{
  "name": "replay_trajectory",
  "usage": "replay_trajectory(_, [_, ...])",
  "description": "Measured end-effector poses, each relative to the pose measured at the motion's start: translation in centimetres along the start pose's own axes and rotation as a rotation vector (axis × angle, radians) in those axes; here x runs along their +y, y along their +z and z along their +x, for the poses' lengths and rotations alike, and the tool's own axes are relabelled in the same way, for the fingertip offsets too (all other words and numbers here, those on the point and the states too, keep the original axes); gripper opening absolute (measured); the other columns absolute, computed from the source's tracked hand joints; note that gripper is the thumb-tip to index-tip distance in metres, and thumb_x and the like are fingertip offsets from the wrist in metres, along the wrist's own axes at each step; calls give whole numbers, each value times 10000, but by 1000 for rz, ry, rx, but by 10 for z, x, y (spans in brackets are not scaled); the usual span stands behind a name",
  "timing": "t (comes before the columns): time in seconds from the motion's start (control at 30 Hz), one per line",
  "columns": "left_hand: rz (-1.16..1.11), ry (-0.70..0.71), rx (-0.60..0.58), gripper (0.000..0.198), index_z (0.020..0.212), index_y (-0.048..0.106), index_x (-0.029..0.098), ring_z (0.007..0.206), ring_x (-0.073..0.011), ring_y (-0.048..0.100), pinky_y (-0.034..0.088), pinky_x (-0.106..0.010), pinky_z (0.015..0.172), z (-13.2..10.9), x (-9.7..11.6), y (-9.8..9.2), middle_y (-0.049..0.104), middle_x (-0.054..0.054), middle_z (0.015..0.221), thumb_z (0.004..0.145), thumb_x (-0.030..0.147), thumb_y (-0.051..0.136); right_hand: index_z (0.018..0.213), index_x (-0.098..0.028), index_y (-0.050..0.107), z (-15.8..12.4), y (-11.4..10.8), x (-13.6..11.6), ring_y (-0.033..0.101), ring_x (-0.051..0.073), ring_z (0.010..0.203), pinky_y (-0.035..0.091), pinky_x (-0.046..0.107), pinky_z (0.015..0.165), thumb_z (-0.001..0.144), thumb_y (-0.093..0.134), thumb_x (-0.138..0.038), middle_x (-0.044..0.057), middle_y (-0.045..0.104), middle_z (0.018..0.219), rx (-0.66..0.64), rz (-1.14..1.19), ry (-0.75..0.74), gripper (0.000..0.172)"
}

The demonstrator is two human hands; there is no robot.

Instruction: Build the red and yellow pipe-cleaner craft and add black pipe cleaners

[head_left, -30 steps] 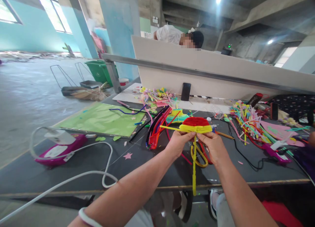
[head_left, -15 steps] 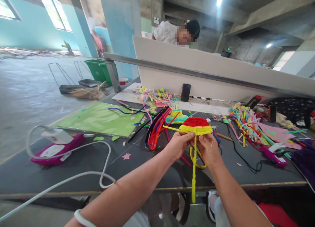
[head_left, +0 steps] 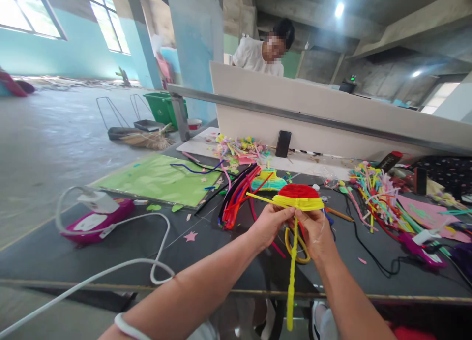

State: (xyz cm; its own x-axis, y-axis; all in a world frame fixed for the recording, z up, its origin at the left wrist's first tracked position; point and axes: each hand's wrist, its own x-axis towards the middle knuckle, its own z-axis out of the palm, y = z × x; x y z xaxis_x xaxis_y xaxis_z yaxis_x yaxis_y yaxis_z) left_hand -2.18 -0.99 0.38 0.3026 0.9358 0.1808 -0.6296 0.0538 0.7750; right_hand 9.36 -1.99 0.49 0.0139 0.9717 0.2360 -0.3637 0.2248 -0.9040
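I hold up a pipe-cleaner piece (head_left: 299,196) with a red dome on top and a yellow band below it. A long yellow stem (head_left: 292,276) hangs down from it past the table's front edge. My left hand (head_left: 268,225) pinches the yellow band from the left, with one loose yellow end poking out to the left. My right hand (head_left: 315,233) is closed on the band and stem from the right. Under my hands a yellow loop of pipe cleaner (head_left: 297,245) lies on the dark table (head_left: 110,254).
A bundle of red and black pipe cleaners (head_left: 236,195) lies left of my hands, a green sheet (head_left: 158,179) beyond it. A pink glue gun (head_left: 92,219) with a white cord sits at the left. Mixed coloured pipe cleaners (head_left: 372,192) lie right. A person stands behind the white partition (head_left: 332,116).
My hands have stayed on the piece, shifting slightly lower in view. The view has tilted and turned a little. The person behind the partition has straightened up.
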Motion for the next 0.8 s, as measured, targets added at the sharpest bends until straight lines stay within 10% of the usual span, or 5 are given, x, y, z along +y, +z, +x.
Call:
replay_trajectory(0.33, [168, -70, -176, 263, 871, 671, 122, 667, -145, 586, 457, -280, 659, 11, 24, 19, 620, -63, 760, 723, 337, 698, 738, -218, 689, 16, -21, -42, 636, 181, 712, 475, 307, 649, 680, 733, -276, 16, 709, 825, 17, 62, -64, 93])
replay_trajectory(0.63, [573, 369, 72, 335, 960, 539, 191, 696, -108, 518, 435, -240, 647, 25, 13, 5, 538, 8, 802, 705, 306, 723, 790, -201, 698, 14, -42, -39, 580, 123, 629, 450, 262, 641, 671, 751, -278, -8, 673, 728, 84, 38, 18, 151])
replay_trajectory(0.8, [1112, 782, -25, 308, 995, 647, 206, 894, -174, 503, 444, -323, 807, 19, 17, -6, 524, -49, 916, 701, 243, 732, 719, -194, 667, 10, -37, -35, 572, 117, 617, 444, 247, 618, 704, 728, -289, -17, 636, 661, 61, 15, 74, 113])
